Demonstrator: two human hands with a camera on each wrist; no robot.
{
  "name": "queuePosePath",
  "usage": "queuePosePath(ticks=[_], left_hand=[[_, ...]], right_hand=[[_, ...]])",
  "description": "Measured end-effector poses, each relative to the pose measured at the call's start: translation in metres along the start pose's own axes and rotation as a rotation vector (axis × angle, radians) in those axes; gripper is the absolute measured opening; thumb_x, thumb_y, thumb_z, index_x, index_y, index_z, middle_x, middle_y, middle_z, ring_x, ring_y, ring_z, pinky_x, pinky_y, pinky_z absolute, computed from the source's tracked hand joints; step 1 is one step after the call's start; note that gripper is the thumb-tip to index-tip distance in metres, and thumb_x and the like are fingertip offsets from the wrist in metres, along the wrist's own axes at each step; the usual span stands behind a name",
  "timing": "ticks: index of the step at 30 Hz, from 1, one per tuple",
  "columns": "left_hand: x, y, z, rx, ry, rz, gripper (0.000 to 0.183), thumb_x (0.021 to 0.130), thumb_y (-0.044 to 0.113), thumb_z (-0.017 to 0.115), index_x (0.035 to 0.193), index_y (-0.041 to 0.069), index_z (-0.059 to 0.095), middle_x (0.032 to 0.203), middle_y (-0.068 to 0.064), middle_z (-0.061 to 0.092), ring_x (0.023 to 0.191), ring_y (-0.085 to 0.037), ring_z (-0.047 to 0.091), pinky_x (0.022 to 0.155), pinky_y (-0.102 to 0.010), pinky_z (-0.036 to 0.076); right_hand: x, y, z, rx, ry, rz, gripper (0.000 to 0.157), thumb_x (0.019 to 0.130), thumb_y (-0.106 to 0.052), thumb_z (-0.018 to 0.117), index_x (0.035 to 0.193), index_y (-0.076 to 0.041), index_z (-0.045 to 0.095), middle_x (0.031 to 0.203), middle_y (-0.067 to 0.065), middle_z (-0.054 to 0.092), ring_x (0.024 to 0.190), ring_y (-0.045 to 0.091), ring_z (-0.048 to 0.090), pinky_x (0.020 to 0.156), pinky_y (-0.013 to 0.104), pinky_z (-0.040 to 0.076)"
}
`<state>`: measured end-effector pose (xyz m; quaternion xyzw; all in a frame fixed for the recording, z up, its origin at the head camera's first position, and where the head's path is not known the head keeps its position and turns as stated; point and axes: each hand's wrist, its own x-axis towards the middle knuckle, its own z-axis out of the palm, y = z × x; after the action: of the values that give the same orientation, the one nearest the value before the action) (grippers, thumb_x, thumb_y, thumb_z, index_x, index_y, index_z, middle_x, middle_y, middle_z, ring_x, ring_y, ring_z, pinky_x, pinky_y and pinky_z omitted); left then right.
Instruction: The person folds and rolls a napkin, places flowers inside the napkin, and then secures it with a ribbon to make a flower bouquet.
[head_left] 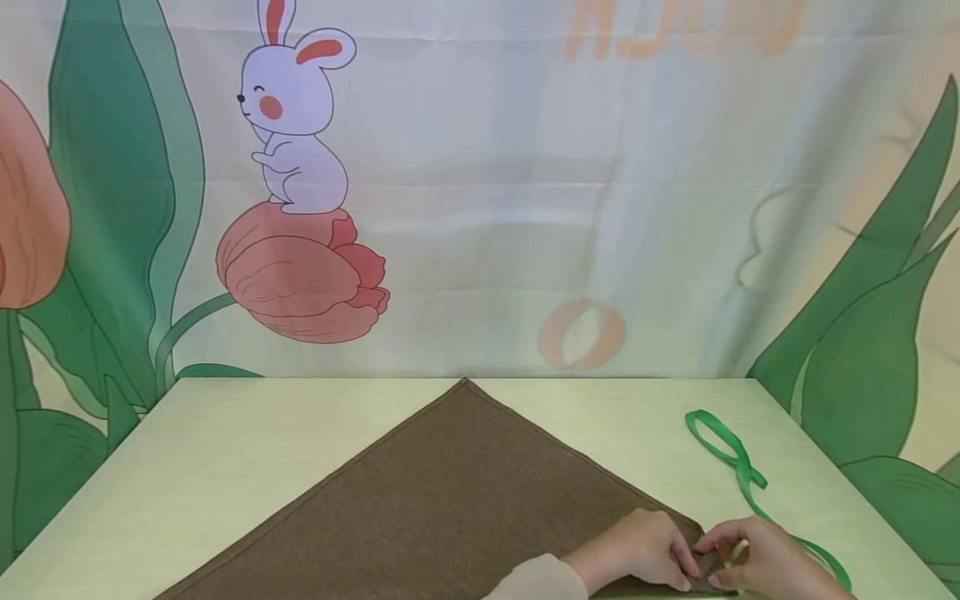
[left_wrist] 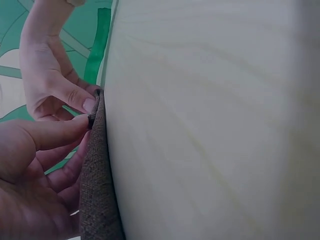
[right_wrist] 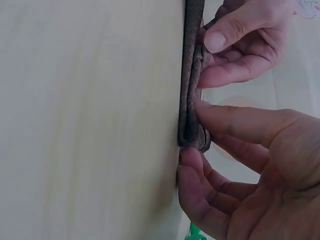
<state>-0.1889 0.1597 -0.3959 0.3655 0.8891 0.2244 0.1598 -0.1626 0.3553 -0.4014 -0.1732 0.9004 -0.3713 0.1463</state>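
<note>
Nearest the head camera, at the bottom of its view, a person's left hand (head_left: 651,546) and right hand (head_left: 768,557) meet over one corner of a brown cloth (head_left: 442,500). Largest of all is the pale backdrop (head_left: 480,125), a hanging sheet with creases across it, printed with big green leaves at both sides, a pink tulip (head_left: 292,279) and, sitting on that tulip, a white rabbit (head_left: 303,158) with orange inner ears. Before it stands the light bench (head_left: 300,425), its far edge running along the foot of the sheet. On the bench lies the cloth, spread so that one point reaches the far edge and its sides slope down to left and right; the left part runs out of the head view at the bottom. Its right-hand corner, near the bench's near edge, is turned over into a narrow fold (right_wrist: 190,110), with stacked layers visible from the right wrist.

Both hands are at this fold. The left hand's fingers pinch the cloth's edge between thumb and fingertips, just beside the other hand; the right hand's fingers grip the folded end in the same way. To the right, a green ribbon (head_left: 743,468) makes a loop beyond the hands, then trails towards the near side, partly hidden by the right hand. Smallest is a pale sleeve (head_left: 540,581) at the left forearm, cut off by the frame.
</note>
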Motion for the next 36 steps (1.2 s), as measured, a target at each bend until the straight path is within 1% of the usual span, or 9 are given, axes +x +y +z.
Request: queuePosePath(ticks=[5, 11, 15, 19, 22, 25, 28, 32, 36], left_hand=[[0.0, 0.005, 0.0, 0.017, 0.008, -0.02, 0.011, 0.075, 0.021, 0.072, 0.082, 0.029, 0.073, 0.074, 0.024, 0.064, 0.073, 0.01, 0.051, 0.064, -0.012, 0.04], [0.0, 0.007, 0.002, 0.022, 0.019, -0.018, 0.011, 0.076, 0.021, 0.072, 0.084, 0.029, 0.073, 0.075, 0.023, 0.063, 0.07, 0.009, 0.05, 0.062, -0.012, 0.038], [0.001, 0.007, 0.004, 0.016, 0.023, -0.027, 0.012, 0.075, 0.02, 0.073, 0.083, 0.029, 0.072, 0.074, 0.023, 0.063, 0.071, 0.009, 0.051, 0.064, -0.014, 0.04], [0.001, 0.009, 0.005, 0.044, 0.043, -0.042, 0.013, 0.072, 0.021, 0.075, 0.079, 0.03, 0.072, 0.075, 0.025, 0.063, 0.076, 0.007, 0.053, 0.072, -0.019, 0.042], [0.001, 0.011, 0.006, 0.055, 0.051, -0.052, 0.014, 0.07, 0.02, 0.077, 0.077, 0.031, 0.071, 0.074, 0.025, 0.062, 0.079, 0.006, 0.053, 0.076, -0.022, 0.041], [0.001, 0.011, 0.007, 0.054, 0.056, -0.053, 0.015, 0.069, 0.019, 0.077, 0.075, 0.03, 0.071, 0.072, 0.025, 0.061, 0.079, 0.005, 0.053, 0.077, -0.024, 0.042], [0.001, 0.011, 0.007, 0.045, 0.057, -0.045, 0.015, 0.068, 0.017, 0.077, 0.074, 0.029, 0.071, 0.07, 0.024, 0.06, 0.077, 0.005, 0.053, 0.077, -0.025, 0.043], [0.001, 0.011, 0.007, 0.041, 0.056, -0.03, 0.015, 0.068, 0.014, 0.076, 0.073, 0.028, 0.071, 0.069, 0.023, 0.06, 0.078, 0.005, 0.053, 0.08, -0.027, 0.043], [0.001, 0.011, 0.007, 0.056, 0.065, -0.016, 0.014, 0.067, 0.015, 0.076, 0.072, 0.028, 0.072, 0.068, 0.023, 0.06, 0.078, 0.005, 0.054, 0.081, -0.027, 0.043]], right_hand=[[0.0, 0.002, -0.003, 0.065, -0.025, 0.003, 0.026, 0.074, 0.0, 0.068, 0.097, 0.01, 0.061, 0.079, 0.002, 0.057, 0.067, 0.001, 0.048, 0.055, 0.023, 0.044], [-0.001, 0.007, -0.004, 0.118, -0.011, 0.042, 0.025, 0.071, 0.004, 0.064, 0.095, 0.01, 0.06, 0.08, 0.006, 0.055, 0.061, 0.004, 0.049, 0.053, 0.023, 0.043], [-0.001, 0.005, -0.005, 0.102, -0.009, 0.032, 0.024, 0.071, 0.005, 0.062, 0.094, 0.01, 0.06, 0.078, 0.004, 0.055, 0.063, 0.002, 0.047, 0.052, 0.022, 0.041], [-0.001, 0.004, -0.004, 0.062, -0.004, -0.009, 0.022, 0.071, 0.007, 0.062, 0.092, 0.009, 0.06, 0.076, 0.002, 0.054, 0.065, 0.001, 0.045, 0.053, 0.021, 0.039], [0.0, 0.003, -0.003, 0.047, -0.006, -0.022, 0.023, 0.069, 0.007, 0.062, 0.092, 0.008, 0.06, 0.075, 0.001, 0.054, 0.065, 0.001, 0.045, 0.054, 0.02, 0.039], [0.0, 0.0, -0.003, 0.042, -0.006, -0.003, 0.024, 0.068, 0.007, 0.062, 0.093, 0.007, 0.06, 0.075, 0.001, 0.054, 0.065, 0.002, 0.045, 0.055, 0.021, 0.039], [0.0, -0.001, -0.002, 0.046, -0.002, 0.036, 0.025, 0.07, 0.006, 0.063, 0.094, 0.005, 0.06, 0.074, 0.002, 0.054, 0.064, 0.004, 0.045, 0.054, 0.021, 0.039], [-0.001, -0.003, -0.001, 0.09, -0.002, 0.101, 0.025, 0.072, 0.005, 0.064, 0.097, 0.004, 0.059, 0.07, 0.003, 0.052, 0.059, 0.008, 0.045, 0.05, 0.022, 0.037], [-0.002, -0.004, 0.0, 0.139, 0.005, 0.118, 0.026, 0.074, 0.003, 0.064, 0.099, 0.005, 0.057, 0.07, 0.004, 0.051, 0.054, 0.009, 0.044, 0.047, 0.021, 0.037]])
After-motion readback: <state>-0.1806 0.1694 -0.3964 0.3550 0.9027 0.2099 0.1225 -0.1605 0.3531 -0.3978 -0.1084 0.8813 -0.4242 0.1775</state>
